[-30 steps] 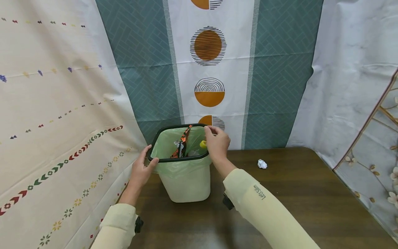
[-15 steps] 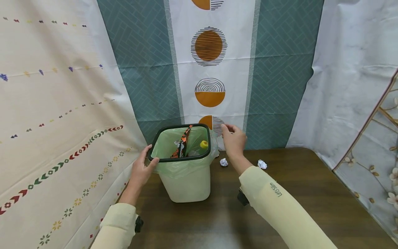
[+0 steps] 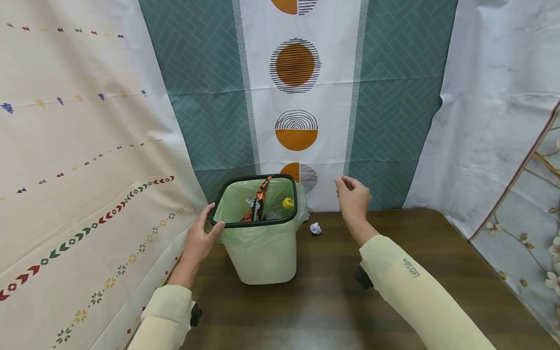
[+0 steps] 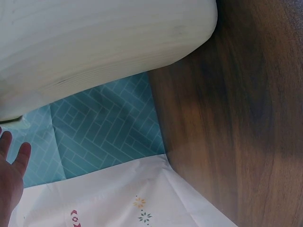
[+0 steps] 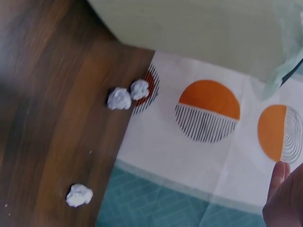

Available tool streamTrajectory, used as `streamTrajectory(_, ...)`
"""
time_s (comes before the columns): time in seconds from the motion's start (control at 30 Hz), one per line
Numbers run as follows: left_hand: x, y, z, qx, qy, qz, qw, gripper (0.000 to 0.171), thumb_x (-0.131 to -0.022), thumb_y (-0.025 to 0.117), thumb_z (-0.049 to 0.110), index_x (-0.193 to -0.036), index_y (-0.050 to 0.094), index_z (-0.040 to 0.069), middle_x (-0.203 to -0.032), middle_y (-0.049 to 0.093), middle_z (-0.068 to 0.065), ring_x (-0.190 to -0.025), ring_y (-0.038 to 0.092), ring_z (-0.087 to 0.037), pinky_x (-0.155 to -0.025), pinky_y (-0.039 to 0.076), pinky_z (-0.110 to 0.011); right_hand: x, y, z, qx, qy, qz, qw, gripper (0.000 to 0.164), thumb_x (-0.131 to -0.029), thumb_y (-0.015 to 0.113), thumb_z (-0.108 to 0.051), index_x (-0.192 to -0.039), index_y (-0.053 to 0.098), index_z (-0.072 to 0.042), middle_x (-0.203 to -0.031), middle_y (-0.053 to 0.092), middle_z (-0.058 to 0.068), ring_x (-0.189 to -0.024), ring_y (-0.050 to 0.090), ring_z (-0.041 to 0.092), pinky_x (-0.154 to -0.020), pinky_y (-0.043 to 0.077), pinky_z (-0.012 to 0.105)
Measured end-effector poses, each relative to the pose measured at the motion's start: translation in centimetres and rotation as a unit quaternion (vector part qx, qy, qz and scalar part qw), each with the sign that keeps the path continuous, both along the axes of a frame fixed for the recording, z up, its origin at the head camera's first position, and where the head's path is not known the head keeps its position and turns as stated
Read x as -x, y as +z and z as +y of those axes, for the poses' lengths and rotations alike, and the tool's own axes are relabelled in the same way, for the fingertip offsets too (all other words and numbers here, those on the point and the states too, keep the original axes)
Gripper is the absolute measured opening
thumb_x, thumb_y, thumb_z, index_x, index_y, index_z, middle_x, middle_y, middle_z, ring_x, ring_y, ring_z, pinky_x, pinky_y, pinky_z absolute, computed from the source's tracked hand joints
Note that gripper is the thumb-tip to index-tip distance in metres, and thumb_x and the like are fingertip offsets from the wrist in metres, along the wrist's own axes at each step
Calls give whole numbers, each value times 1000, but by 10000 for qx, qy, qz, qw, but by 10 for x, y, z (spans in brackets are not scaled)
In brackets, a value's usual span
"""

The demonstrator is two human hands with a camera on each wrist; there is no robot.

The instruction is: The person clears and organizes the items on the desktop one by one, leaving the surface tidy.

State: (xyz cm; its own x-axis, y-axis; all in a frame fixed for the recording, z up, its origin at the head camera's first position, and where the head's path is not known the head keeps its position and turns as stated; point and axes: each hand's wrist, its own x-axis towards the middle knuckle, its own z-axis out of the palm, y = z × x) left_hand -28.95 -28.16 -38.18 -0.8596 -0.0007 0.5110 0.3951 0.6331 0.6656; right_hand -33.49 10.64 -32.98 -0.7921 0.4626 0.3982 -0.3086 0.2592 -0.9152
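Observation:
A white trash bin (image 3: 267, 265) with a black rim stands on the wooden table, lined with a pale green bag (image 3: 253, 238). Its contents include an orange-and-black wrapper (image 3: 261, 195) and a small yellow item (image 3: 288, 203). My left hand (image 3: 199, 241) touches the rim's near-left corner, thumb at the front and straight fingers along the side. To the bin's right, my right hand (image 3: 355, 201) hovers with loosely bent fingers and nothing visible in them. A crumpled paper ball (image 3: 315, 228) lies beside the bin. The right wrist view also shows a second paper ball (image 5: 139, 89) touching it and a third paper ball (image 5: 79, 195) farther off.
The dark wooden table (image 3: 420, 272) extends to the right of the bin. A patterned cream cloth (image 3: 87, 184) hangs at the left, a teal-and-white cloth (image 3: 393, 116) behind, and a floral marbled cloth (image 3: 494, 107) at the right.
My right hand has left the bin's right rim and moved rightward, uncovering the near paper ball. The farther ball is now hidden behind it in the head view. My left hand stays put.

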Motion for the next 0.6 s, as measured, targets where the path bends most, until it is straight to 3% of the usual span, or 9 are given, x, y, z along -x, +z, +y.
streamTrajectory(0.27, 0, 0, 0, -25, 12, -3, 10000, 65, -96, 57, 35, -152, 37, 9, -150, 40, -24, -135, 41, -39, -108, 30, -60, 2, -10, 31, -197, -134, -363, 9991, 44, -97, 63, -36, -126, 68, -4, -117, 69, 14, -107, 62, 28, -91, 50, 41)
streamTrajectory(0.6, -2, 2, 2, 11, 57, -1, 10000, 65, -95, 58, 35, -152, 37, 9, -150, 41, -24, -135, 41, -40, -109, 30, -59, 5, -23, 68, -468, -470, -466, 9967, 44, -97, 62, -35, -126, 67, -3, -120, 68, 16, -116, 57, 32, -98, 43, 46)
